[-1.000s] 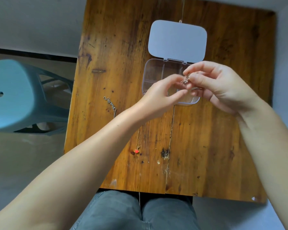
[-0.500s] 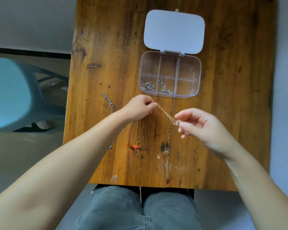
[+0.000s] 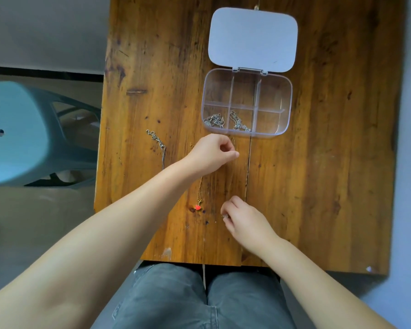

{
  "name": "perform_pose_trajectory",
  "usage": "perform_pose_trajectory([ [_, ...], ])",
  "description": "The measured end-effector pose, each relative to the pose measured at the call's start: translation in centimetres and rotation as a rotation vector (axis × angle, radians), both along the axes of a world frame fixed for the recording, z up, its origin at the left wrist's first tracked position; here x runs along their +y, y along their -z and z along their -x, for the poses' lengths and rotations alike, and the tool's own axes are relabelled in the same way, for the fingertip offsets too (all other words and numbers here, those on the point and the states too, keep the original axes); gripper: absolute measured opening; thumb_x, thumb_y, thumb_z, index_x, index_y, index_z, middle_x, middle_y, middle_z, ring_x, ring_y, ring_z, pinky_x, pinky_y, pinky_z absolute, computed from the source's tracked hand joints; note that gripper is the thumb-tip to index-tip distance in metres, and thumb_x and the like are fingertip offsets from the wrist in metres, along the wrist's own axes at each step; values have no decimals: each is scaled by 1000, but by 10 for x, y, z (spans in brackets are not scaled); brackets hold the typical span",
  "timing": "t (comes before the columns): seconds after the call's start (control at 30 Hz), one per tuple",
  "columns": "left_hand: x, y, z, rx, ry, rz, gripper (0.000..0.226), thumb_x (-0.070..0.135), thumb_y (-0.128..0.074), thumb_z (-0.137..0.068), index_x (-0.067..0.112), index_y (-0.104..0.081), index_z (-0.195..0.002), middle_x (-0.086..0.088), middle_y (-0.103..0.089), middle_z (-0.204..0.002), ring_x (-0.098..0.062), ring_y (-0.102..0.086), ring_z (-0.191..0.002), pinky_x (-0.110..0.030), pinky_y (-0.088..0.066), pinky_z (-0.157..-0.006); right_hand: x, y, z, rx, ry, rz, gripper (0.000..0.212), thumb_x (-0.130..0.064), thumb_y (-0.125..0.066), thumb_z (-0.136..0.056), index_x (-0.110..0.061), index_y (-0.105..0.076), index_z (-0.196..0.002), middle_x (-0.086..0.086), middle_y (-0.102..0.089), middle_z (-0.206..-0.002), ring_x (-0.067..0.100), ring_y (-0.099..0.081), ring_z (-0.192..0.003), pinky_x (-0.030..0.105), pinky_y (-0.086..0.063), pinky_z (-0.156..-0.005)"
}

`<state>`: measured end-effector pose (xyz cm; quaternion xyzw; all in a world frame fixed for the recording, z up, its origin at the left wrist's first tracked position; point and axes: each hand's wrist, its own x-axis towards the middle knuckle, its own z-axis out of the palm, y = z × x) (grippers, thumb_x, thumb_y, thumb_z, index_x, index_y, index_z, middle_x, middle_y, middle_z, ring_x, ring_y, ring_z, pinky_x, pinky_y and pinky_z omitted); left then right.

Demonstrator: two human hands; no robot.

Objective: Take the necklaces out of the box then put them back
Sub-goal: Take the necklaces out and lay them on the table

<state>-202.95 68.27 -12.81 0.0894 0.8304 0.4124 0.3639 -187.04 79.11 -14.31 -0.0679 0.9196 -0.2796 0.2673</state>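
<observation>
wooden table (image 3: 318, 186) — clear box (image 3: 287, 108), lid open | silver necklace (image 3: 158, 144) | red-pendant necklace (image 3: 199, 198)

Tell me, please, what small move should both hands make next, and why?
Probably lower both hands to lay the necklace flat and let go: the left hand and right hand pinch its ends, spread apart above the table, beside two necklaces already laid out.

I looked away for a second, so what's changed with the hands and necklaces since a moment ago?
Both hands left the box, drawing a necklace out. The right hand swung toward the table's near edge; the left hand stopped just below the box. Unchanged: lid open, two chains in the box, two necklaces on the table.
</observation>
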Motion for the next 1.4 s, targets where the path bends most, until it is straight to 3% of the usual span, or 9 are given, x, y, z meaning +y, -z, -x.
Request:
perform_pose_trajectory([
  [0.2, -1, -22, 14, 56, -18, -44, 20, 30, -61, -88, 13, -63, -78, 8, -56, -66, -4, -50, -61, -17, -39, -55, 8, -2, -9, 10, -10, -19, 13, -14, -54, -91, -13, -61, -103, 3, -60, -103, 14, -59, -83, 17, -43, -68],
  [0.33, 11, -22, 2, -197, -300, -184, 21, 29, -59, -89, 11, -60, -77, -1, -58, -71, -14, -54, -68, -33, -52, -75, 1, -1, -8, 21, 10, -38, 13, -16, -54, -91, -14, -62, -102, 3, -61, -103, 16, -60, -86, 26, -50, -76],
  [0.43, 20, -10, -12, -238, -373, -130, 19, 26, -58, -90, 9, -62, -81, -5, -63, -82, -20, -60, -81, -38, -53, -85, -3, 2, -10, 35, 28, -55, 14, -15, -55, -91, -13, -62, -102, 5, -61, -104, 20, -59, -91, 30, -50, -79],
  [0.53, 22, 1, -17, -136, -364, -44, 15, 24, -56, -91, 12, -64, -88, 1, -63, -86, -15, -58, -84, -26, -47, -74, -4, 4, -14, 31, 43, -63, 19, -15, -57, -90, -13, -61, -109, 5, -60, -110, 19, -58, -99, 30, -48, -85],
  [0.73, 7, 4, -14, 184, -232, 20, 16, 16, -54, -91, 15, -65, -103, 3, -61, -99, -9, -54, -91, -19, -40, -78, 2, -17, 7, 48, 111, 6, 21, -20, -58, -91, -14, -63, -110, 1, -60, -105, 13, -58, -95, 26, -50, -84],
  [0.9, -25, 4, 1, 331, -395, 3, 14, 17, -58, -88, 18, -53, -101, 5, -59, -82, -14, -55, -76, -30, -47, -70, 18, -44, 117, 334, 360, 114, 19, -6, -50, -91, -10, -66, -101, 6, -62, -99, 15, -57, -89, 21, -40, -77],
  [1.03, -33, 4, 17, 350, -297, 28, 36, 16, -60, -88, 17, -45, -121, 0, -61, -97, -16, -58, -87, -35, -51, -80, 3, -35, 197, 91, 83, -90, 35, -5, -42, -92, -12, -57, -123, 12, -60, -119, 30, -56, -108, 40, -48, -89],
  [1.23, -41, 6, 27, 406, -193, 50, 34, 20, -62, -87, 16, -48, -117, 2, -59, -102, -16, -58, -90, -39, -53, -79, -17, -25, 220, -88, -171, -291, 21, -13, -49, -92, -11, -59, -110, 5, -56, -93, 18, -49, -75, 29, -38, -60],
  [1.4, -42, 6, 28, 409, -186, 53, 35, 21, -62, -87, 17, -47, -119, 1, -60, -104, -15, -58, -92, -40, -54, -79, -14, -28, 219, -182, -160, -237, 24, -15, -47, -92, -11, -60, -112, 7, -61, -99, 19, -55, -82, 28, -41, -67],
])
